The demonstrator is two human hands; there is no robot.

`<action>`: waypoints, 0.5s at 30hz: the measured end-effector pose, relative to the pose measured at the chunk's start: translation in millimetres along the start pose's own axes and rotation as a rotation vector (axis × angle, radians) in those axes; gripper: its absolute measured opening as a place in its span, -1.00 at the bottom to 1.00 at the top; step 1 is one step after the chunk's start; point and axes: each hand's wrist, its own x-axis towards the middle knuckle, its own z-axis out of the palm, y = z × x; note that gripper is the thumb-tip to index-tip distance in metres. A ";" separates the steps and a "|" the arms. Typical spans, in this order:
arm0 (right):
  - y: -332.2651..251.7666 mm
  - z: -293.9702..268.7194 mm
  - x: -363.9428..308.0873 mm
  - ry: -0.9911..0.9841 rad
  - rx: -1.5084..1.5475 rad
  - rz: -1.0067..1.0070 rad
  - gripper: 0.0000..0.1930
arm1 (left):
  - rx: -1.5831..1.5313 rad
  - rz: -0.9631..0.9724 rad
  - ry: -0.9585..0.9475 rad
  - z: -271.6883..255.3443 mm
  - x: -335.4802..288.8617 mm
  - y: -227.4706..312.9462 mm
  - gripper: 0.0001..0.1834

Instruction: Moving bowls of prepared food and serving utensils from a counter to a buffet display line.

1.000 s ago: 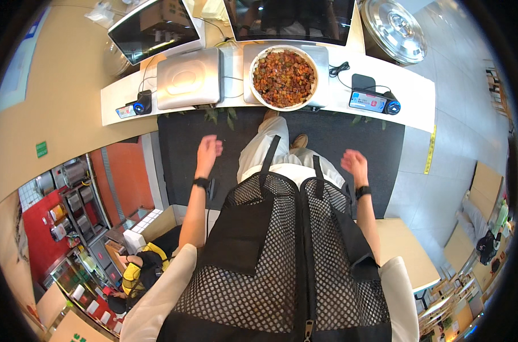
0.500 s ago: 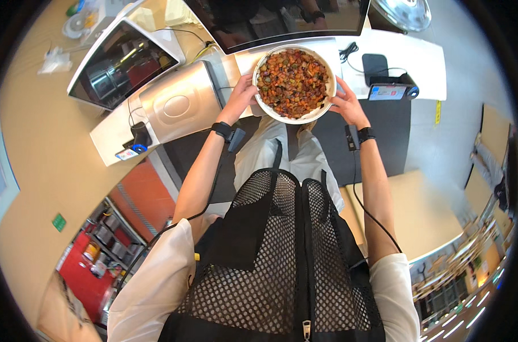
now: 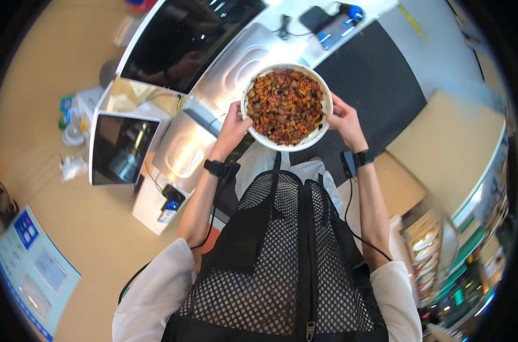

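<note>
As the counter (image 3: 149, 211) slants from near left to far right, with a big screen (image 3: 190, 43) far left, I see a white bowl (image 3: 315, 135) of chopped food (image 3: 284, 105) before the person (image 3: 273, 251), the left hand (image 3: 232, 129) gripping its left side, the right hand (image 3: 346, 122) its right.

The long white table (image 3: 146, 208) runs on a slant; on it sit two flat, shiny silver plates, each with a rounded shape pressed into its top; one plate (image 3: 182, 151) is near the left end, and the other plate (image 3: 233, 71) is farther along, partly hidden; a little black box (image 3: 172, 197) with a blue light is by the left end; past the plates lie a thin black cord (image 3: 284, 27) and a flat black pad (image 3: 315, 20); the grey floor (image 3: 438, 54) carries a big dark mat (image 3: 376, 74) and a yellow strip (image 3: 410, 20).
</note>
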 end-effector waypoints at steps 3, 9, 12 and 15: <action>-24.2 -25.5 -15.3 0.034 0.050 -0.011 -0.24 | 0.050 0.042 -0.029 23.7 9.2 40.7 -0.39; 9.8 -158.8 -168.1 0.293 0.327 -0.009 -0.23 | 0.171 -0.026 -0.253 199.3 7.0 75.7 -0.46; 47.2 -225.5 -278.0 0.427 0.390 -0.072 -0.19 | 0.240 -0.122 -0.407 301.7 -11.1 60.8 -0.51; 68.2 -262.3 -390.6 0.679 0.481 -0.141 -0.22 | 0.265 -0.146 -0.561 419.7 -61.9 83.7 -0.50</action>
